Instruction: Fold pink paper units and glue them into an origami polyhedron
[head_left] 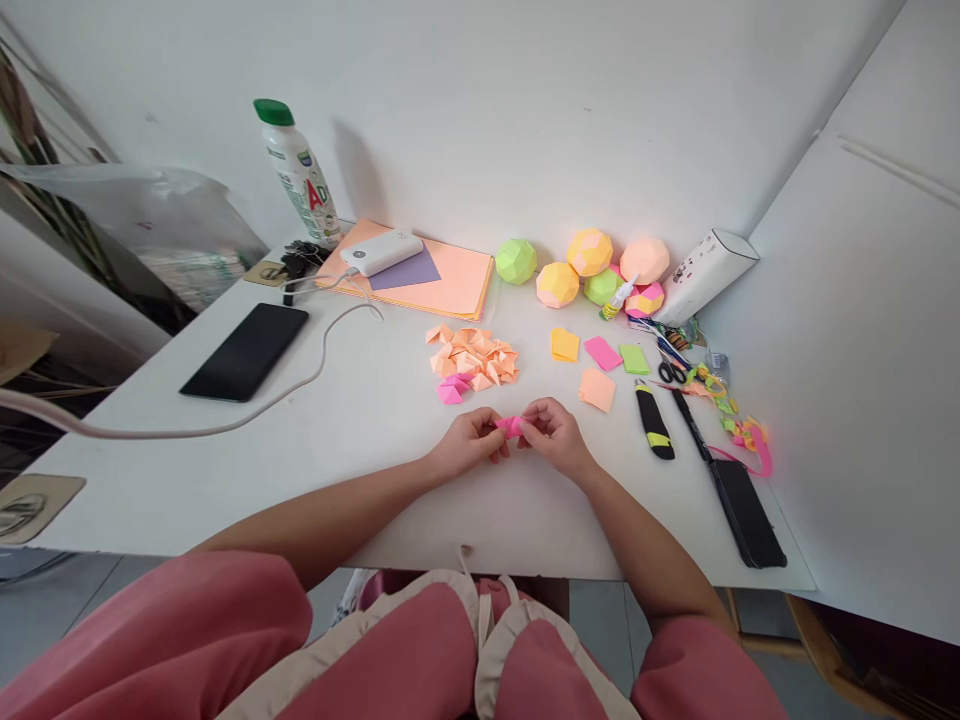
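A small folded piece of pink paper [511, 427] is pinched between my two hands above the table's front part. My left hand [471, 440] grips its left end, with the fingers curled. At the other end, the thumb and fingers of my right hand [556, 436] are closed on it. Just beyond my hands lies a pile of folded peach paper pieces [476, 355], with a few pink folded pieces [452, 389] at its near left edge. Small paper stacks in orange [564, 345], pink [603, 353], green [634, 358] and peach [596, 390] lie to the right.
Several paper balls [590, 252] stand along the wall, near a white box [709, 275]. A utility knife [655, 420], scissors [671, 373] and a black case [746, 513] lie right. At left are a phone [245, 352], a cable [324, 350], a bottle [300, 175] and peach sheets [461, 275] under a power bank [382, 252].
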